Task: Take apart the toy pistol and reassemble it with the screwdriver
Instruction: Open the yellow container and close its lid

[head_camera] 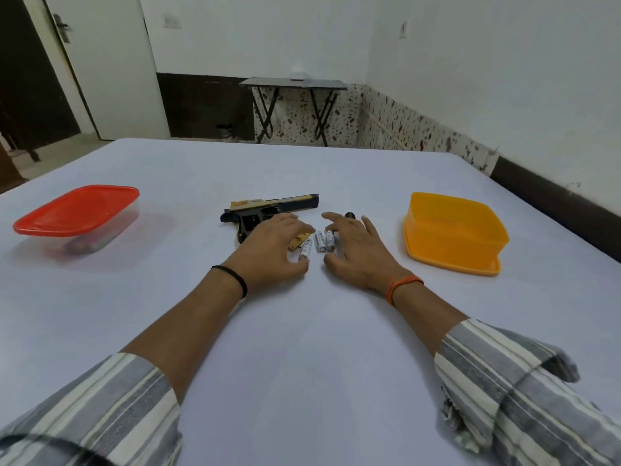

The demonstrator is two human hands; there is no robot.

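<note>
My left hand resting on toy pistol grip, fingers touching one battery. My right hand lying flat beside two batteries on worktop. Red-lidded container sitting far left, orange tub far right.

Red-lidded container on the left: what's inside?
The red-lidded container has clear walls; through them some dark and colored items show at the bottom, too blurred to identify. The lid is on and hides the rest from above. It stands on the table, apart from both hands.
</note>
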